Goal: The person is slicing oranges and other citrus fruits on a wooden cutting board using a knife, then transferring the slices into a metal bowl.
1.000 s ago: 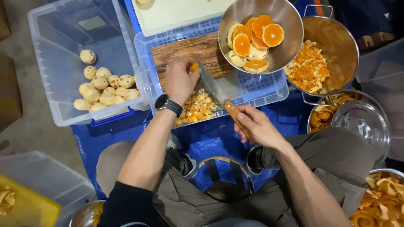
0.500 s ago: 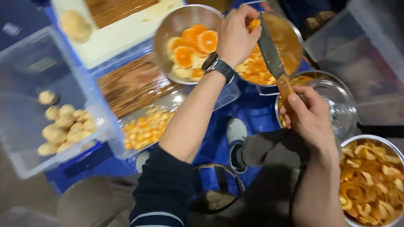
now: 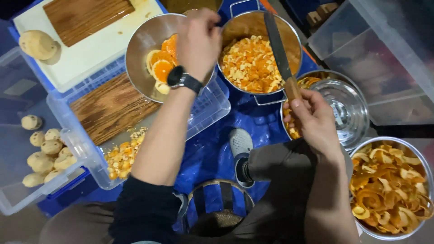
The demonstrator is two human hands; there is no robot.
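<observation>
My left hand (image 3: pixel 199 40), with a black watch on the wrist, hovers with bunched fingers over the gap between a steel bowl (image 3: pixel 138 54) of orange slices (image 3: pixel 162 68) and a steel pot (image 3: pixel 244 25) of chopped orange peel (image 3: pixel 251 63). Whatever the fingers hold is hidden under the hand. My right hand (image 3: pixel 312 119) grips the wooden handle of a long knife (image 3: pixel 276 43). Its blade points away from me across the pot's right side.
A wooden cutting board (image 3: pixel 110 108) and a pile of chopped peel (image 3: pixel 122 156) lie on an upturned clear crate (image 3: pixel 212 104). Pale peeled fruits (image 3: pixel 43 153) fill a clear bin at left. An empty steel bowl (image 3: pixel 343 108) and a bowl of peel strips (image 3: pixel 389 185) sit right.
My left hand left the cutting board, carried a pinch of peel up to the pot, and now sits between bowl and pot. The knife rose over the pot.
</observation>
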